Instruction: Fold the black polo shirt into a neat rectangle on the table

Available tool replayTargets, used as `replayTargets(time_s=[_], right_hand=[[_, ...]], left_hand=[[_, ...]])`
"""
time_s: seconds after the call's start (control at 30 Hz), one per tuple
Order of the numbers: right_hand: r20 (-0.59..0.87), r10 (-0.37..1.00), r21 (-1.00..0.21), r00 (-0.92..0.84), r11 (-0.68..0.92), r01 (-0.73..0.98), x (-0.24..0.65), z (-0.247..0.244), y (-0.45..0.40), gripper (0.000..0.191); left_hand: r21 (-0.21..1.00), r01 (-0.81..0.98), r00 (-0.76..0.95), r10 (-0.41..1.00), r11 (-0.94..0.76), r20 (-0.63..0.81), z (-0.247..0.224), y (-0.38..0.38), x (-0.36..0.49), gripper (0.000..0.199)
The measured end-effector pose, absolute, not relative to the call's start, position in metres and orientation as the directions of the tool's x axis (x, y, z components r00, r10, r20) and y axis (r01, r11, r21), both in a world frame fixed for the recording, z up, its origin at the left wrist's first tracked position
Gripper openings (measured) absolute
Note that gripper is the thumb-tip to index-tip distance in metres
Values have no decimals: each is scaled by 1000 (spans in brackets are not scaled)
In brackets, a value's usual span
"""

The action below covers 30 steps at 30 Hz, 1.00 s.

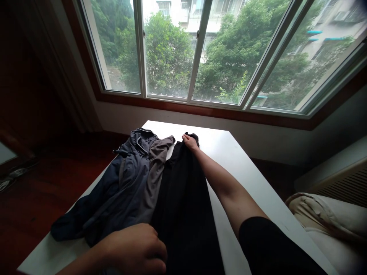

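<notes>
Our right hand (190, 142) pinched the black garment (186, 198) at its far end, our left hand (140, 246) curled, its hold we couldn't tell, a bluish-grey jacket (133, 183) lay alongside

Right sleeve (276, 246): I'm seeing plain black cloth wrapping the upper arm, looking dull in this light.
Hem (249, 222): it's ending in a clean edge near the elbow.
Right forearm (220, 179): it's showing bare, tapering towards the wrist.
Right hand (190, 142): it's showing bare.
Left forearm (88, 255): it's showing bare too.
Left hand (140, 246): likewise.
</notes>
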State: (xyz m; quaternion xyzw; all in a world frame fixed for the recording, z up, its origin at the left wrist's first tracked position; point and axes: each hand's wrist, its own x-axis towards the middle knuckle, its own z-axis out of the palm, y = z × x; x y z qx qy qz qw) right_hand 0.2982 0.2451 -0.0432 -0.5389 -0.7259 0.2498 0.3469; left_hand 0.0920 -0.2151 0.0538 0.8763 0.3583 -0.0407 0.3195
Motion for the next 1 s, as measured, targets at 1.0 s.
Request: replayTargets(time_s=[1.0], right_hand=[[229, 960, -349, 159, -72, 934, 335, -83, 186, 58]], left_hand=[[344, 926, 226, 958, -155, -174, -31, -207, 93, 62]])
